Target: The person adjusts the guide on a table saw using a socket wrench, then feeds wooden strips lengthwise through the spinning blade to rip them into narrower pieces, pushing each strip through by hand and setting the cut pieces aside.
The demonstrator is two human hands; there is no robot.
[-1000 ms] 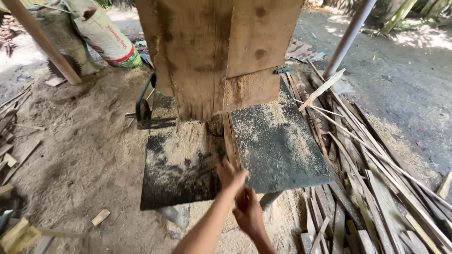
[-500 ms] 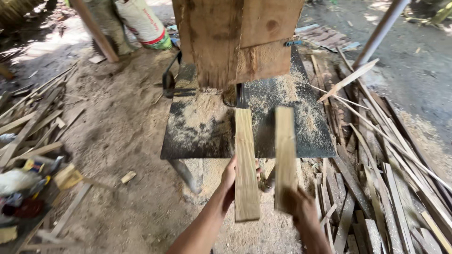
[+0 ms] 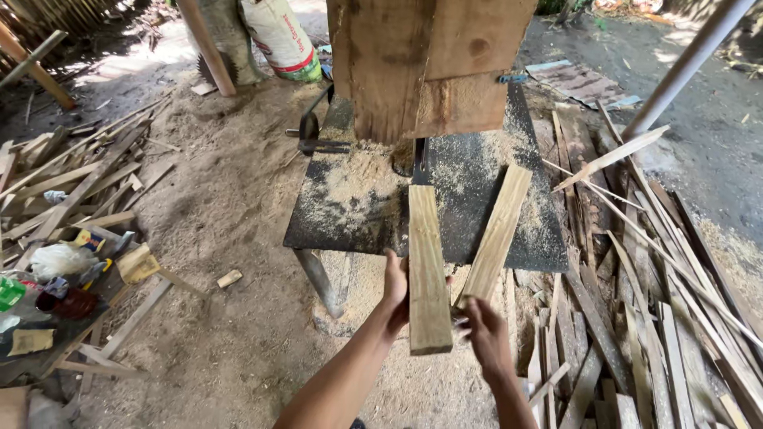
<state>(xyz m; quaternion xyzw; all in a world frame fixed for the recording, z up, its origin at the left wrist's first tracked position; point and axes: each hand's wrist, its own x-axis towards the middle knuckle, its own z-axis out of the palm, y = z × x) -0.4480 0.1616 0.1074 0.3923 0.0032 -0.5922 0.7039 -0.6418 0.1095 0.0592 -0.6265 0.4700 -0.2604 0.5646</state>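
Observation:
Two pale wooden planks lie on the dark metal saw table, which is dusted with sawdust. My left hand grips the left plank at its near part; this plank points straight toward the wooden saw housing. My right hand holds the near end of the right plank, which is angled off to the right. Both planks overhang the table's near edge.
A heap of thin wood offcuts lies on the right, and more scrap strips on the left. A white sack leans at the back. A metal pole slants at upper right. Sawdust covers the ground.
The right plank has swung from parallel with the left plank to an angle pointing right. Both hands have shifted slightly on the planks, and the camera has moved in a little.

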